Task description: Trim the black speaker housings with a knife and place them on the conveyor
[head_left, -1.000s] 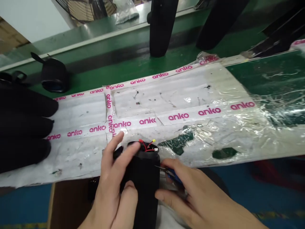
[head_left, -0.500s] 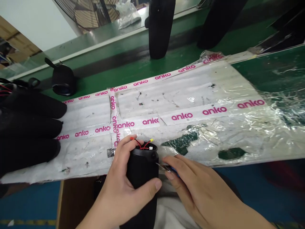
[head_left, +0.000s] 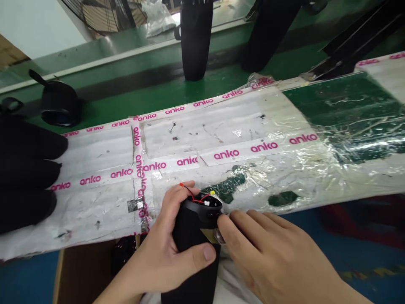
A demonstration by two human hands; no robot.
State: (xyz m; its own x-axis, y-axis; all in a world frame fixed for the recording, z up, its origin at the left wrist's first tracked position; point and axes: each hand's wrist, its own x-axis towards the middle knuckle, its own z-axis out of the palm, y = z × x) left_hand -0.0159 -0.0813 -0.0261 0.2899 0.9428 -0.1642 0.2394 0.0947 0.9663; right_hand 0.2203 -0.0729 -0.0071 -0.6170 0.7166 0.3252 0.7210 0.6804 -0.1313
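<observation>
My left hand [head_left: 164, 249] is wrapped around a black tube [head_left: 190, 232], thumb across its front and fingers behind the rim. The tube is tilted, its open end up, at the near edge of the worktop [head_left: 202, 135], above pale cloth. Red wires come out of the opening, ending in a red plug [head_left: 181, 184] and a yellow plug [head_left: 212, 193]; a white plug [head_left: 206, 203] sits just inside.

My right hand [head_left: 272, 249] is curled against the tube's right side, just below the rim. Something shiny shows by its fingertips, but I cannot tell what it is or whether I'm grasping it. Next to them a tan patch [head_left: 208, 234] shows on the tube.

A small label [head_left: 135, 205] lies to the left, with dark tubes [head_left: 28, 177] farther over. Below the worktop is a box [head_left: 79, 274]; another tube [head_left: 196, 46] is at the back.
</observation>
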